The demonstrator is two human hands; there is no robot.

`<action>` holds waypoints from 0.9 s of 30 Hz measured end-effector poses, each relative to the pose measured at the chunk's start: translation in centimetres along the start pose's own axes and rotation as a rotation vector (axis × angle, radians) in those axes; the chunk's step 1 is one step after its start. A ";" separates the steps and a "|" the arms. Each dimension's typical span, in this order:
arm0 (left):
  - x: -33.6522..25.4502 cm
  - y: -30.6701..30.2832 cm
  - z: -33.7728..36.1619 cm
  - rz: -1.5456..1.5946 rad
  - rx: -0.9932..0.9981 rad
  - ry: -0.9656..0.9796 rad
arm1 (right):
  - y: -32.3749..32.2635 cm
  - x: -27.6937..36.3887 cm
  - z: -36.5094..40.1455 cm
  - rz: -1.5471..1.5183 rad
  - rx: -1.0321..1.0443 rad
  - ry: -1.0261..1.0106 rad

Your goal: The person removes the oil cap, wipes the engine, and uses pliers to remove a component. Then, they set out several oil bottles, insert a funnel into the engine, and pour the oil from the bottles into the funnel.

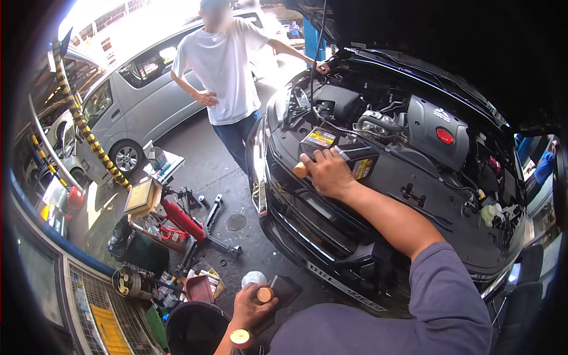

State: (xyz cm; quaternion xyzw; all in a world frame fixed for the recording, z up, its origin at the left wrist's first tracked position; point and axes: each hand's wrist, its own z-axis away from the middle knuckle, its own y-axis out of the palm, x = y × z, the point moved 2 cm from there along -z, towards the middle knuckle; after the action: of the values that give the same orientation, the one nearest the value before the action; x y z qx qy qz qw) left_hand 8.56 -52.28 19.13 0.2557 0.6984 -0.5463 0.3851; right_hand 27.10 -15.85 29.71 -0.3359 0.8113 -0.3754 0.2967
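My right hand (332, 171) reaches over the car's front edge, its fingers closed round a tool with a rounded wooden handle (301, 170). The tool's working end is mostly hidden by my fingers. Just beyond the hand is a black car battery (319, 138) with yellow labels, at the front of the engine bay. Low in the view, my left hand (251, 309) is closed round a second wooden handle (264, 294), its round end facing up. What that handle belongs to cannot be made out. A third round wooden end (240, 338) shows beside my left wrist.
The raised hood (438, 29) hangs over the engine cover (436, 133). A person in a white shirt (222, 71) stands at the car's corner, one hand on its edge. A red jack (182, 220), a black bin (195, 328) and a small white-topped stand (164, 165) occupy the left side.
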 end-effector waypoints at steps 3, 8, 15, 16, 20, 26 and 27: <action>-0.5 1.0 -0.6 -0.025 0.001 0.035 | 0.3 -1.4 0.8 -0.018 0.014 0.004; -1.6 3.0 -1.3 -0.052 0.022 0.031 | -0.4 -2.1 0.3 0.043 0.084 -0.055; -2.7 4.5 -1.3 -0.013 0.010 0.021 | -1.1 -3.3 -3.4 -0.011 0.476 0.163; -2.8 4.6 -1.2 -0.005 0.002 0.016 | 0.3 -3.5 -3.0 0.022 0.435 0.163; -3.4 4.9 -1.1 -0.032 -0.017 0.012 | 0.1 -3.9 -2.5 0.043 0.389 0.104; -5.4 4.8 -2.3 -0.026 -0.070 -0.027 | -8.1 2.2 1.6 -0.376 0.022 -0.260; -3.4 6.0 -2.6 -0.206 0.011 -0.060 | -8.5 5.6 3.9 -0.689 0.060 -0.389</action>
State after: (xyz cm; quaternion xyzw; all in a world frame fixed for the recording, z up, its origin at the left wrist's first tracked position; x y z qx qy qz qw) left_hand 14.45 -47.93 18.79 0.1683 0.7061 -0.5942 0.3464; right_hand 29.31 -25.92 33.16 -0.6445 0.5683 -0.4061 0.3111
